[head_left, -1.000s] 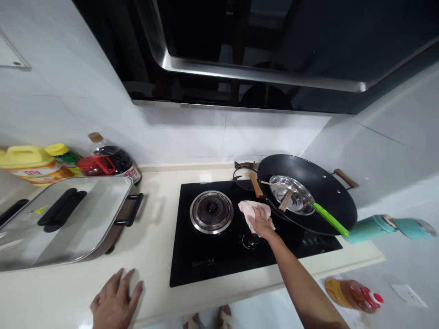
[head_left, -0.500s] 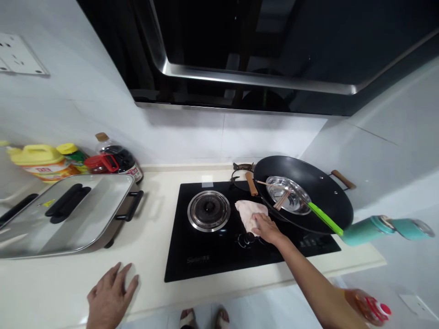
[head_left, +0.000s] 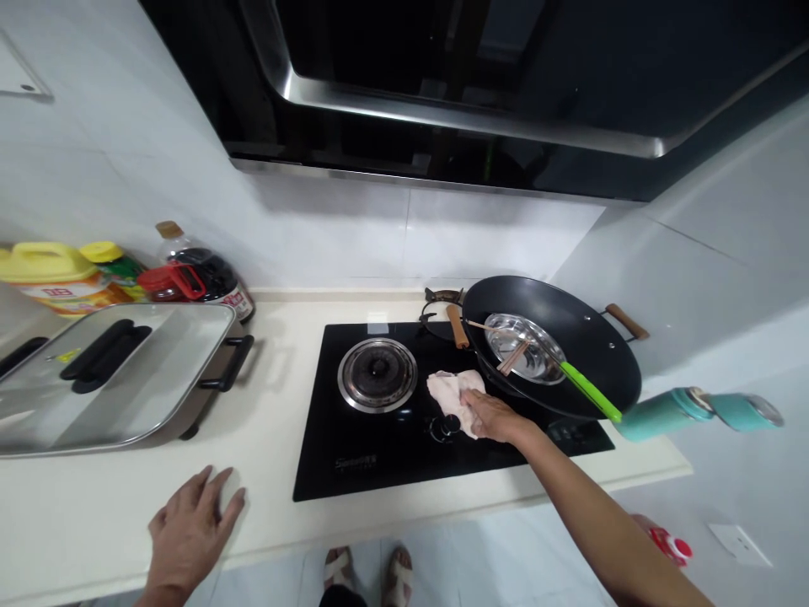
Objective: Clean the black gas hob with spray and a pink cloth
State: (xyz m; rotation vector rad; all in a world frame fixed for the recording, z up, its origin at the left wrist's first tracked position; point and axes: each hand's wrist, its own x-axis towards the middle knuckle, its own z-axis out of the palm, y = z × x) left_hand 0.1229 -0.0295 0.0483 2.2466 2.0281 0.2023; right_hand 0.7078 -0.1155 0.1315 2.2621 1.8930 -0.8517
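My right hand presses a pale pink cloth onto the black glass cooktop, with its fingers closed on the cloth's right side. The cloth lies right beside a control knob, between the bare left burner and the wok. My left hand rests on the cream countertop left of the cooktop, fingers spread and holding nothing. A black wok with wooden handles sits over the right burner. Inside it are a metal bowl, chopsticks and a green-handled utensil.
An electric pan with a glass lid stands on the left. Behind it are a yellow jug, a red-lidded jar and a dark sauce bottle. A teal flask is at the right. The range hood hangs overhead.
My right hand has shifted the cloth slightly, bringing it down beside the knob. The view has moved a little; my left hand stays on the countertop.
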